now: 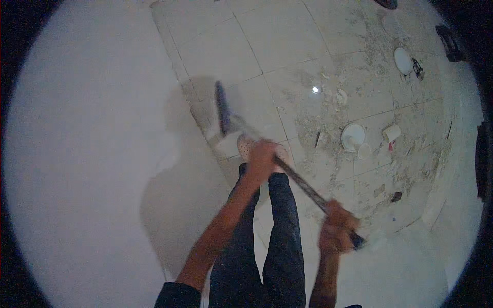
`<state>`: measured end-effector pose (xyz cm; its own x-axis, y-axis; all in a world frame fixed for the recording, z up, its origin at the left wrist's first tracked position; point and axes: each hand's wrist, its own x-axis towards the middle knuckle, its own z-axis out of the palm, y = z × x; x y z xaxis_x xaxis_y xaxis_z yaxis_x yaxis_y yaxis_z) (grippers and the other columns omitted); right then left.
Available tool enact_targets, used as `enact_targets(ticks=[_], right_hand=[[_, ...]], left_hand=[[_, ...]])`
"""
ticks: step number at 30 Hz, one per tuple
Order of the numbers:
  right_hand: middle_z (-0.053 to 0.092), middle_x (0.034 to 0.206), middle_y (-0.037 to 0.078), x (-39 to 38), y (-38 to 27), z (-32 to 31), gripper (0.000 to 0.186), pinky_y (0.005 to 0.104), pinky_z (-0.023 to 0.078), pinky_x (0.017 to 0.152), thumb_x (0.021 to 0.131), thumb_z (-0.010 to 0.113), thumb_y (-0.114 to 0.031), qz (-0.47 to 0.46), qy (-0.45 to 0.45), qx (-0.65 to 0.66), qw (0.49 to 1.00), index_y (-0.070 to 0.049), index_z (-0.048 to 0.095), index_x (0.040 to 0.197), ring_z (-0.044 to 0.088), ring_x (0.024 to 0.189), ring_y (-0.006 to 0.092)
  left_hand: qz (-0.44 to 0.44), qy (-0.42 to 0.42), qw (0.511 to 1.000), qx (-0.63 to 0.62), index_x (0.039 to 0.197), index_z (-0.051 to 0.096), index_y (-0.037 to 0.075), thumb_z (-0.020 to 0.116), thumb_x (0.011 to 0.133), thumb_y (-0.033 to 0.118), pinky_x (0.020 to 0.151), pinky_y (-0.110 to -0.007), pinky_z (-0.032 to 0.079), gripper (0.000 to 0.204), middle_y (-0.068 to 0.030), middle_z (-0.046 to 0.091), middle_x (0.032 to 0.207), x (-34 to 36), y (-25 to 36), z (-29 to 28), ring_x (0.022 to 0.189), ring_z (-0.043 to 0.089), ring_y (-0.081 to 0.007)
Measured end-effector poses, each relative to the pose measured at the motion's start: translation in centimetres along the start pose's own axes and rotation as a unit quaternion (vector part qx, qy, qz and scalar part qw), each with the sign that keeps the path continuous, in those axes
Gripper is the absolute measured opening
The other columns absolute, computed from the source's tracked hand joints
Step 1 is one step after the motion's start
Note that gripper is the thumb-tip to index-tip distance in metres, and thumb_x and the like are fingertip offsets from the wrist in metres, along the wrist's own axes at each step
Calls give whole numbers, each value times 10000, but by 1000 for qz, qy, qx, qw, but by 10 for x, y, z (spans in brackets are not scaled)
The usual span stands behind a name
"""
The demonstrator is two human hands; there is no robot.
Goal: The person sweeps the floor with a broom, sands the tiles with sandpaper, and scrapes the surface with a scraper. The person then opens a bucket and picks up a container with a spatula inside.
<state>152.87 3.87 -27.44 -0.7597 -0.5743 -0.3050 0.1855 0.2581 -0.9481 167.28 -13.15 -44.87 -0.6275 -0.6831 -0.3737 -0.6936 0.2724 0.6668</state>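
Note:
Both my hands grip the pole of a long-handled broom (308, 190), which slants across my legs. Its dark, narrow head (221, 108) is at the floor near the wall base, too blurred to show bristles. My left hand (264, 160) closes round the middle of the pole, just above my shoes. At the other end, my right hand (339, 228) wraps round the pole near its dark tip, lower right. Motion smears both hands a little.
A pale wall (97, 154) rises on the left. Dirt and crumbly debris cover the tiled floor (246, 51) to the right. There lie a white round lid or bucket (353, 137), a cream container (392, 133), another white round thing (403, 60) and a dark scrap (396, 197).

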Motion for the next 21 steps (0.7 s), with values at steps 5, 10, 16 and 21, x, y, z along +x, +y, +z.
enact_targets(ticks=[5,10,16,21], right_hand=[[396,569,-3,-20,86,31,352,300,324,536,834,502,-268,23,-158,-61,985,-79,388,559,376,575,101],[389,594,10,7,-41,-11,149,378,357,798,684,529,-87,183,62,-437,878,-64,450,559,439,676,170],[396,613,41,12,-74,-83,145,409,283,933,582,507,-84,136,100,-490,855,-81,372,531,415,729,207],[545,789,121,-2,-109,-77,33,476,213,1049,646,466,-50,17,193,216,957,-40,448,620,489,1011,302]], left_hand=[[21,-4,997,73,936,599,58,661,601,104,796,-450,405,343,-164,572,963,-6,-66,4,933,525,-352],[44,-75,996,18,1013,590,125,655,618,73,867,-455,369,403,-156,551,1019,7,45,77,997,498,-339],[64,-138,988,12,1078,543,191,665,661,157,921,-591,249,437,-110,507,1098,27,141,112,1120,438,-285],[103,-83,990,-49,1070,565,188,682,643,170,973,-580,189,443,-54,533,1094,16,150,52,1104,458,-277]])
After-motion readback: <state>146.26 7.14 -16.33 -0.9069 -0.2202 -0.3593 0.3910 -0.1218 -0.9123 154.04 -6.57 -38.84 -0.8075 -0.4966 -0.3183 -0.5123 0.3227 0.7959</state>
